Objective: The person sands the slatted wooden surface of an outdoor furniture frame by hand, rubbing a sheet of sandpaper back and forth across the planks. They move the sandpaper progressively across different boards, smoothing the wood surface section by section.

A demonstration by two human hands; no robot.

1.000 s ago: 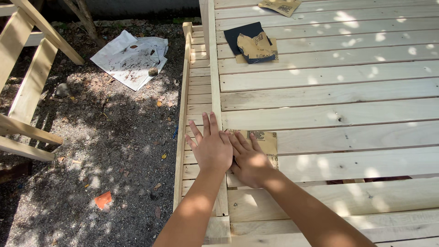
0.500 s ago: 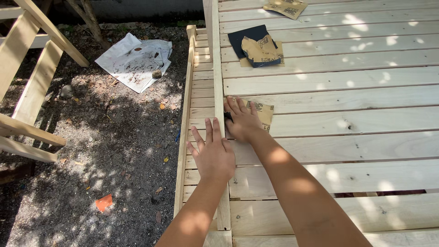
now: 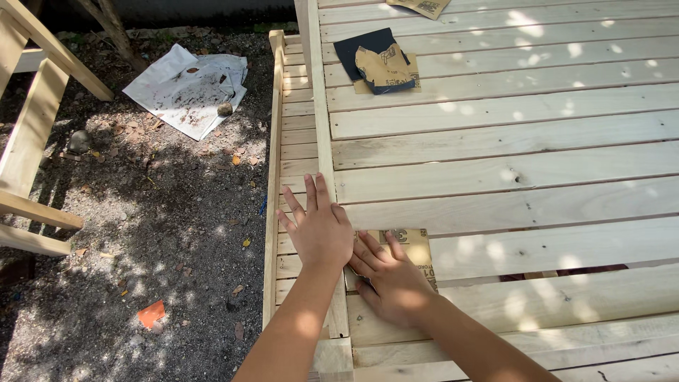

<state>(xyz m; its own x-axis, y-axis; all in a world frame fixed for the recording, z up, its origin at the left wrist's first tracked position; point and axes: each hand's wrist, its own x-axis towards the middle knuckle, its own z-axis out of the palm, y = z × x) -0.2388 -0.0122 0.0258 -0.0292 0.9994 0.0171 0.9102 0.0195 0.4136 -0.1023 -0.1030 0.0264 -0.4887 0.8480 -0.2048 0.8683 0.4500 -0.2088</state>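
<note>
Two hands (image 3: 320, 228), four sandpaper sheets (image 3: 414, 247)

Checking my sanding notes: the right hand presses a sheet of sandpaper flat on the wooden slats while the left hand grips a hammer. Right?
Not quite. In the head view the left hand holds no hammer; it lies flat and open on the wooden slats. The right hand does press the sandpaper.

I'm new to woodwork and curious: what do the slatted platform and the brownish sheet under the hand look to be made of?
The slatted platform looks like pale, unpainted softwood: visible grain, small knots and bare matte boards with gaps between them. The brownish sheet under the right hand appears to be sandpaper, shown paper-backing side up: thin, flat and tan with dark print, though its gritty face is hidden. The left hand rests flat on the wood beside it.
</note>
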